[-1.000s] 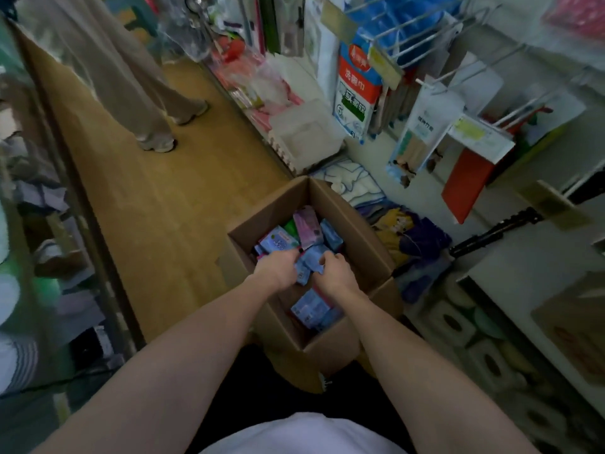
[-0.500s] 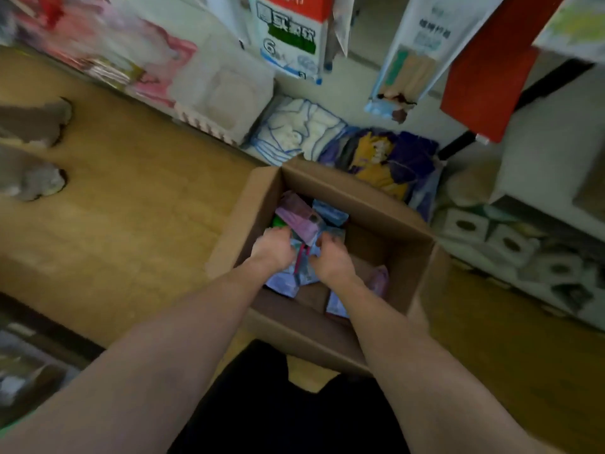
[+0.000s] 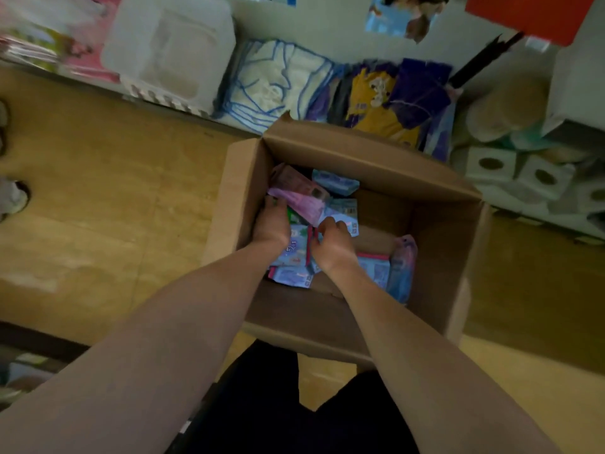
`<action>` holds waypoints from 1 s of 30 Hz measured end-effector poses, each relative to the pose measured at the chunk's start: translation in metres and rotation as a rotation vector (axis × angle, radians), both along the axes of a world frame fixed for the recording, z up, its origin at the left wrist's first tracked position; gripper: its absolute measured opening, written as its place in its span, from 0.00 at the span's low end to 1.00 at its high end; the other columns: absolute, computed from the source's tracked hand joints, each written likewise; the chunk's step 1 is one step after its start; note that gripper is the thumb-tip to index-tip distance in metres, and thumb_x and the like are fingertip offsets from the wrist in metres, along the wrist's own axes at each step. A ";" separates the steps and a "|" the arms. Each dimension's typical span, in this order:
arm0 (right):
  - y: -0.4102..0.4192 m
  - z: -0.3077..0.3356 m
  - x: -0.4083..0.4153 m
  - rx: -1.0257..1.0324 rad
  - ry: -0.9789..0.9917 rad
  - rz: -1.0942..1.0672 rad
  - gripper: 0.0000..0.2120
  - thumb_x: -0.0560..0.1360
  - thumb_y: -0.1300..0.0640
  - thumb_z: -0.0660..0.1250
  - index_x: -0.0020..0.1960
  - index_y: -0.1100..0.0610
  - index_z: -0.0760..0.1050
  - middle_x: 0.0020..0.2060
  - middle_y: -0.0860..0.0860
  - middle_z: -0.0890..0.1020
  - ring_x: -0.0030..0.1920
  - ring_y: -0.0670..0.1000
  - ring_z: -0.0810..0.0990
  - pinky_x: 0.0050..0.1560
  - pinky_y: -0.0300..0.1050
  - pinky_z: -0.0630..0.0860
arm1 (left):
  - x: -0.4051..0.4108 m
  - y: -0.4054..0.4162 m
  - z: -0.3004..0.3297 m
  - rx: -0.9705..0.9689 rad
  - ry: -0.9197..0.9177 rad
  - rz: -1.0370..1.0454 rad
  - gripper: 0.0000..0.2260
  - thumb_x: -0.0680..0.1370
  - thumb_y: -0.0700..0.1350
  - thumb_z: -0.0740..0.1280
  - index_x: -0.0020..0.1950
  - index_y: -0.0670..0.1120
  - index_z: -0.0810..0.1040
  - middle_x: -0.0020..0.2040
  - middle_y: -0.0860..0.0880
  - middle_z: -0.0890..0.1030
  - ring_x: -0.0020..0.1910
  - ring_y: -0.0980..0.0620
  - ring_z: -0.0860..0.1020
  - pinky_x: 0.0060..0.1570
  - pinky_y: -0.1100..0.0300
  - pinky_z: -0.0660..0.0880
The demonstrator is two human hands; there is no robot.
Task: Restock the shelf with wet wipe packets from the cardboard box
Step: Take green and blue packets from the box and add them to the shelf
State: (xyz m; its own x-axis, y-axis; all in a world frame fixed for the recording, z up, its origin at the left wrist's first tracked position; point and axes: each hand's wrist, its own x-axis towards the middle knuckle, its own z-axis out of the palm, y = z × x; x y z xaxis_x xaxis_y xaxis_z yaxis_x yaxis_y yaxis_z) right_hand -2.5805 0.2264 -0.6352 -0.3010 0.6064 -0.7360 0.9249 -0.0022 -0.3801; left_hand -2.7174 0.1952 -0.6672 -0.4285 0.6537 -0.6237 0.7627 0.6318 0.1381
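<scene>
An open cardboard box (image 3: 435, 257) stands on the wooden floor in front of me. Inside lie several wet wipe packets, blue ones (image 3: 335, 181) and pink ones (image 3: 304, 204). Both my hands are down in the box on the pile. My left hand (image 3: 271, 224) grips a bunch of packets on the left side, with a pink packet against its fingers. My right hand (image 3: 334, 240) has its fingers curled round blue packets in the middle. More blue packets (image 3: 397, 273) lean against the box's right part.
The lowest shelf runs along the floor behind the box, with a white plastic bin (image 3: 170, 47), folded white and blue cloth (image 3: 278, 80), purple and yellow packs (image 3: 393, 99) and paper rolls (image 3: 523, 172). Someone's shoes (image 3: 9, 198) show at the left edge.
The view has tilted down and closer onto the box. Both hands have stayed in the box and shifted among the packets, gathering them together.
</scene>
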 end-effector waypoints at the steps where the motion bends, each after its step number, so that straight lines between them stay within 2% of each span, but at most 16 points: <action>1: 0.000 -0.002 -0.001 -0.005 0.007 -0.008 0.13 0.81 0.52 0.61 0.60 0.60 0.69 0.57 0.60 0.72 0.56 0.64 0.75 0.55 0.58 0.75 | 0.001 -0.002 0.000 -0.006 -0.001 0.000 0.28 0.78 0.35 0.62 0.76 0.42 0.58 0.76 0.38 0.57 0.72 0.43 0.65 0.68 0.55 0.66; 4: 0.005 -0.006 -0.005 -0.010 0.028 -0.035 0.15 0.81 0.53 0.63 0.63 0.61 0.68 0.59 0.61 0.71 0.59 0.64 0.73 0.56 0.56 0.75 | 0.003 -0.010 -0.003 -0.017 -0.049 0.012 0.31 0.77 0.33 0.62 0.78 0.44 0.55 0.78 0.40 0.52 0.72 0.41 0.66 0.66 0.51 0.68; 7: 0.012 -0.009 -0.006 -0.012 0.034 -0.055 0.15 0.79 0.56 0.65 0.62 0.62 0.69 0.60 0.62 0.71 0.60 0.64 0.72 0.56 0.54 0.74 | 0.003 -0.018 -0.007 -0.023 -0.057 -0.003 0.34 0.77 0.33 0.62 0.80 0.45 0.51 0.80 0.41 0.47 0.74 0.42 0.64 0.67 0.52 0.66; 12: 0.015 -0.016 0.000 -0.001 0.029 -0.067 0.13 0.77 0.58 0.65 0.60 0.60 0.69 0.61 0.60 0.71 0.61 0.63 0.73 0.58 0.54 0.74 | 0.008 -0.021 -0.012 -0.032 -0.030 -0.017 0.37 0.77 0.34 0.64 0.80 0.43 0.46 0.80 0.44 0.43 0.73 0.41 0.63 0.68 0.51 0.66; 15: 0.013 -0.020 0.006 -0.008 0.017 -0.044 0.16 0.78 0.56 0.65 0.62 0.61 0.69 0.60 0.60 0.71 0.61 0.63 0.72 0.58 0.54 0.74 | 0.009 -0.015 -0.018 -0.022 0.026 -0.046 0.36 0.76 0.35 0.66 0.79 0.40 0.49 0.79 0.41 0.49 0.69 0.41 0.68 0.63 0.52 0.69; 19: 0.011 -0.025 0.016 -0.026 -0.014 -0.042 0.19 0.78 0.52 0.66 0.64 0.61 0.68 0.61 0.60 0.71 0.62 0.62 0.72 0.57 0.52 0.73 | 0.012 -0.001 -0.021 -0.028 0.163 -0.092 0.31 0.76 0.39 0.67 0.75 0.37 0.55 0.73 0.40 0.60 0.58 0.46 0.78 0.51 0.56 0.75; 22: 0.010 -0.023 0.022 -0.021 -0.027 -0.039 0.20 0.78 0.52 0.67 0.65 0.62 0.68 0.63 0.61 0.71 0.62 0.63 0.73 0.57 0.51 0.72 | 0.015 -0.001 -0.016 -0.083 0.189 -0.146 0.34 0.74 0.45 0.72 0.73 0.38 0.58 0.69 0.41 0.64 0.57 0.46 0.77 0.47 0.55 0.76; 26: 0.011 -0.009 0.025 -0.010 -0.030 -0.024 0.20 0.79 0.52 0.66 0.66 0.61 0.68 0.64 0.61 0.71 0.62 0.63 0.73 0.56 0.50 0.73 | 0.018 0.001 0.001 -0.145 0.182 -0.205 0.42 0.69 0.54 0.77 0.73 0.38 0.59 0.70 0.39 0.63 0.60 0.45 0.73 0.49 0.56 0.74; 30: 0.010 0.010 0.026 -0.004 -0.014 -0.007 0.18 0.79 0.53 0.66 0.65 0.61 0.68 0.64 0.61 0.70 0.59 0.63 0.75 0.53 0.50 0.74 | 0.024 0.003 0.026 -0.165 0.152 -0.160 0.45 0.67 0.56 0.78 0.74 0.38 0.58 0.74 0.38 0.58 0.64 0.44 0.71 0.56 0.54 0.73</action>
State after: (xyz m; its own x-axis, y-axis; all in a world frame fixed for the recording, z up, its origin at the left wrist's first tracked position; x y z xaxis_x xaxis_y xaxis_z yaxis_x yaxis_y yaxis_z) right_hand -2.5546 0.2361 -0.6255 -0.2865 0.6057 -0.7423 0.9301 -0.0099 -0.3671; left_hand -2.6937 0.1983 -0.6415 -0.4250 0.6153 -0.6639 0.8586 0.5064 -0.0802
